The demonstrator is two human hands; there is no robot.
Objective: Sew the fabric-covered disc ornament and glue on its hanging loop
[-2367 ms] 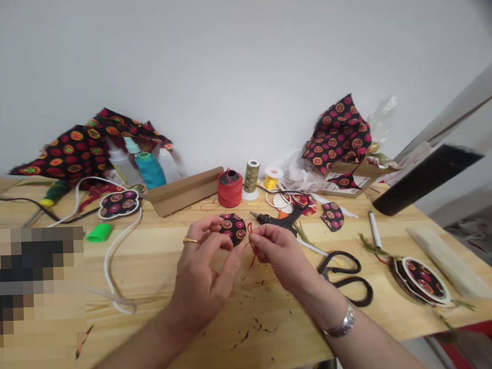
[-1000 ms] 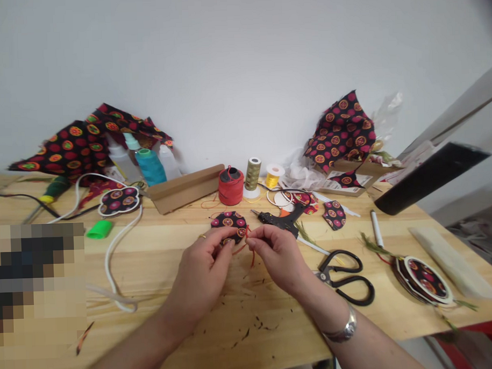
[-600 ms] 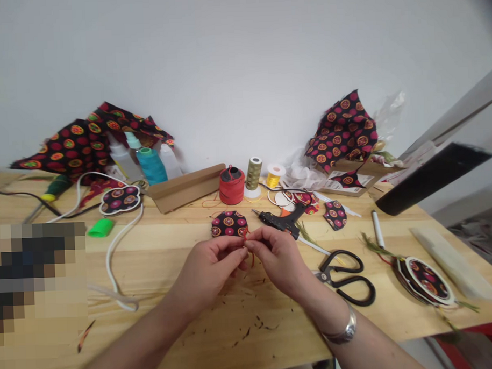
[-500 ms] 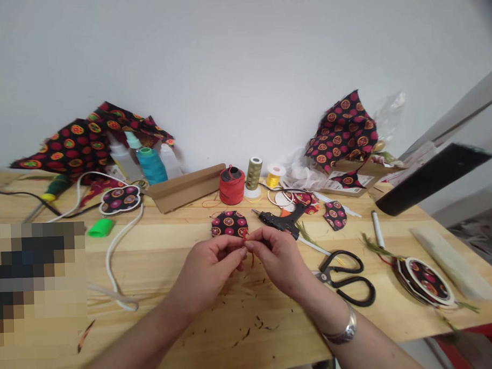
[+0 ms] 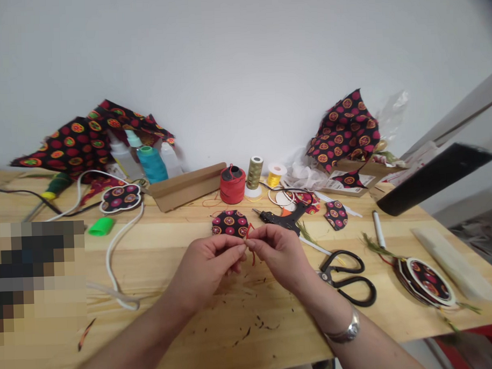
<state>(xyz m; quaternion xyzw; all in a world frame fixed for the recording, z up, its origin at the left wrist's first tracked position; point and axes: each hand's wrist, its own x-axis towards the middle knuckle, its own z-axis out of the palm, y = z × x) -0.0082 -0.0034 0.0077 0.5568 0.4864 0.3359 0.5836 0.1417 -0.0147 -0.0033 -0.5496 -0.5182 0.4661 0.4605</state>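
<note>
My left hand (image 5: pixel 206 266) and my right hand (image 5: pixel 278 253) meet over the middle of the wooden table (image 5: pixel 169 311). Both pinch a thin red cord (image 5: pixel 250 243) between thumb and fingertips, and a short loop of it sticks out above them. A round patterned fabric piece (image 5: pixel 229 224), black with red and orange dots, lies on the table just beyond the fingertips. Whether the cord is joined to it is hidden by my fingers.
A black glue gun (image 5: pixel 281 220), black scissors (image 5: pixel 348 280), a white marker (image 5: pixel 378 229) and a stack of fabric discs (image 5: pixel 425 280) lie to the right. Red (image 5: pixel 231 186), olive (image 5: pixel 254 176) and yellow (image 5: pixel 274 176) spools stand behind. A white cable (image 5: pixel 115 248), a green cap (image 5: pixel 101 226) and bottles (image 5: pixel 150 163) are on the left.
The fabric piece went from my left hand's fingers down onto the table. Both hands then closed together on the red cord and have stayed almost still for the last half second.
</note>
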